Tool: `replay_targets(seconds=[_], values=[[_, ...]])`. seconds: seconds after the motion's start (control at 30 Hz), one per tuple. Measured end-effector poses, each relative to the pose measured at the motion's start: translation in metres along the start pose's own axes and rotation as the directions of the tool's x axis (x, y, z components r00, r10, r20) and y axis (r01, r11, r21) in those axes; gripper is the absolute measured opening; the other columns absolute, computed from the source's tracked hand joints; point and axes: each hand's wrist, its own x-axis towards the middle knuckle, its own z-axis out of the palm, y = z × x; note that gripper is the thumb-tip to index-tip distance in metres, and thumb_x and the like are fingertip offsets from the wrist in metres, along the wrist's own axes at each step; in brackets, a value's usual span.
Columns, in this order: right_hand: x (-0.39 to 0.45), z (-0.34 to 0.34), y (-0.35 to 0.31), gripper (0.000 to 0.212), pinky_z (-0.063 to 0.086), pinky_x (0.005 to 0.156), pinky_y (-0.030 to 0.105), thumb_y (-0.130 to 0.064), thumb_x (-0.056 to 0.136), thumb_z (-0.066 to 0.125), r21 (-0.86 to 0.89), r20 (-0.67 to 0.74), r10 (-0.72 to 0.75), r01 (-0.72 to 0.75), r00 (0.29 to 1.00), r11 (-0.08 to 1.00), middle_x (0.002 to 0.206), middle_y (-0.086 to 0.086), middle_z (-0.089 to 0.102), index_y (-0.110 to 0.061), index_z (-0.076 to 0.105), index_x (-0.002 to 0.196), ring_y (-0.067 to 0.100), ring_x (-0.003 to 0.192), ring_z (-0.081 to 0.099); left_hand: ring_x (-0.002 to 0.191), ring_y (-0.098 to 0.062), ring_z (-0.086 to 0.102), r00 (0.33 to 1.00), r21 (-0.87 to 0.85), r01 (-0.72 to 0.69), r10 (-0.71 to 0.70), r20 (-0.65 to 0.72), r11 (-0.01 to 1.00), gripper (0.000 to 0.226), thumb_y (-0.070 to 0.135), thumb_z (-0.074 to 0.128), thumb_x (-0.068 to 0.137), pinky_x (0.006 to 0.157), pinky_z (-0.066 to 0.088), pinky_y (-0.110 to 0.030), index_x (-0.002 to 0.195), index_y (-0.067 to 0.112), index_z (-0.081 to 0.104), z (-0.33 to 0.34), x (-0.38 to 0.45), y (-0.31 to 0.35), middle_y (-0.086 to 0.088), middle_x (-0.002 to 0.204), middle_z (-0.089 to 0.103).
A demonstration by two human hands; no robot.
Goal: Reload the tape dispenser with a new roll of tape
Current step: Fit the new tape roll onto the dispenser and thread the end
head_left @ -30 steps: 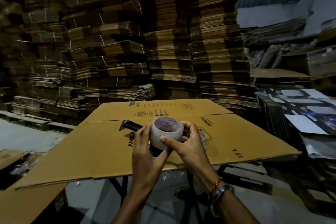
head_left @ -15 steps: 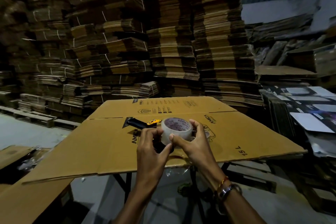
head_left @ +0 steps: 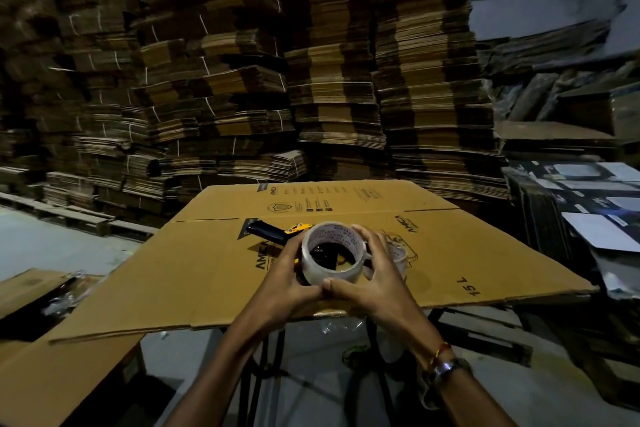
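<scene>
Both hands cup the roll (head_left: pixel 333 258) from either side: the left hand (head_left: pixel 282 282) curls round its left wall, the right hand (head_left: pixel 372 279) round its right, thumbs meeting at the near edge. The roll sits over the dispenser (head_left: pixel 273 232), whose black handle and yellow part show just behind it on the cardboard sheet (head_left: pixel 450 253). Whether the core is seated is hidden. Pushed on crooked, it could jam; the loose sheet may slide; fingers near the cutter, out of sight, risk a nick.
</scene>
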Motion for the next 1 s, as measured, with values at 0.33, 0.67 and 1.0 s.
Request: replay_targets(seconds=[0.33, 0.67, 1.0], values=[[0.006, 0.005, -0.008, 0.091, 0.042, 0.085, 0.004, -0.045, 0.060, 0.093, -0.125, -0.064, 0.023, -0.031, 0.998, 0.992, 0.124, -0.015, 0.045, -0.028, 0.044, 0.135, -0.007, 0.115, 0.048, 0.124, 0.012, 0.051, 1.000, 0.092, -0.004, 0.006, -0.022, 0.996, 0.089, 0.036, 0.090, 0.068, 0.098, 0.044, -0.006, 0.137, 0.050, 0.036, -0.006, -0.001, -0.003, 0.025, 0.137, 0.050], [0.007, 0.013, 0.004, 0.099, 0.045, 0.109, 0.029, -0.054, 0.063, 0.089, -0.033, 0.014, 0.060, -0.060, 0.998, 0.998, 0.140, -0.012, 0.050, -0.036, 0.032, 0.141, 0.004, 0.129, 0.050, 0.127, 0.009, 0.051, 0.995, 0.210, -0.057, 0.073, -0.069, 0.976, 0.091, 0.047, 0.087, 0.066, 0.101, 0.044, -0.009, 0.143, 0.042, 0.039, -0.005, 0.001, -0.004, 0.022, 0.140, 0.052], [0.041, 0.011, 0.017, 0.088, 0.055, 0.098, 0.052, -0.064, 0.076, 0.073, 0.321, -0.196, 0.279, -0.207, 0.940, 0.924, 0.142, 0.004, 0.049, -0.028, 0.037, 0.149, 0.024, 0.122, 0.057, 0.125, -0.013, 0.056, 0.945, 0.280, 0.174, -0.080, -0.318, 0.944, 0.077, 0.028, 0.084, 0.081, 0.099, 0.049, -0.026, 0.147, 0.020, 0.045, -0.007, 0.013, -0.034, 0.001, 0.141, 0.056]])
